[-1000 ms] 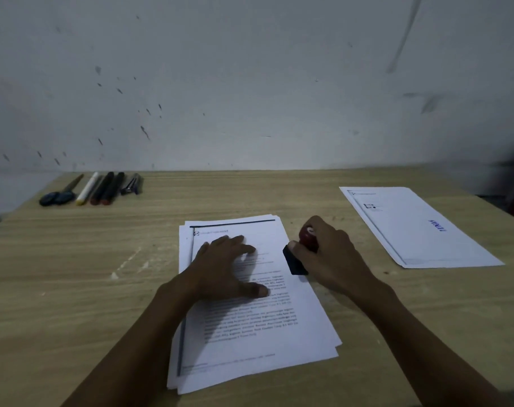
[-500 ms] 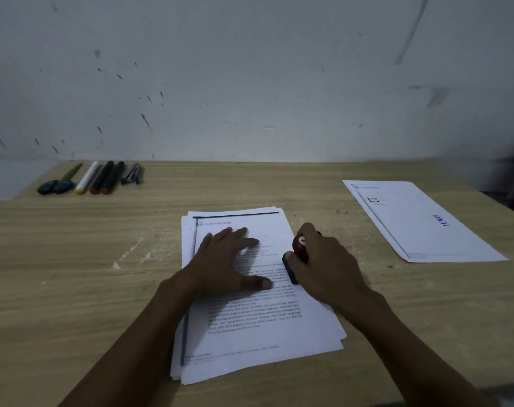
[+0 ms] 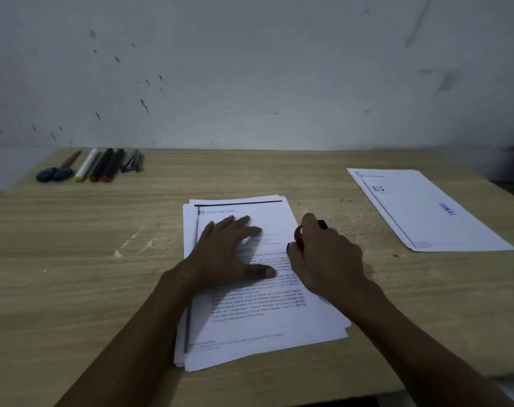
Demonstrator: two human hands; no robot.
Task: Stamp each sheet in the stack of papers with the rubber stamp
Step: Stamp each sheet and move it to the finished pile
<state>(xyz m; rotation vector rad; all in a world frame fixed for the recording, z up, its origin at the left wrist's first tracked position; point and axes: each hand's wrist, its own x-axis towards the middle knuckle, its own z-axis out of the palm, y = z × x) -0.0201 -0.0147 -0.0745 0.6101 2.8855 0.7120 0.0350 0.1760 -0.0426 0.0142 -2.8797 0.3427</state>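
Observation:
A stack of printed white papers [image 3: 258,321] lies in the middle of the wooden desk [image 3: 73,274]. My left hand [image 3: 229,254] rests flat on the top sheet, fingers spread. My right hand [image 3: 326,257] grips the rubber stamp [image 3: 299,237], red-handled with a black base, at the right edge of the top sheet. The hand hides most of the stamp, so I cannot tell whether its base touches the paper. A separate sheet [image 3: 426,210] bearing a blue stamp mark lies at the right of the desk.
Scissors [image 3: 57,171], a white marker [image 3: 87,165], two dark markers [image 3: 106,165] and a small dark tool [image 3: 131,161] lie in a row at the back left. A stained wall stands right behind the desk. The desk's front edge is close below my arms.
My right hand with the stamp has shifted slightly right and further back along the top sheet's right edge. My left hand stays flat on the stack.

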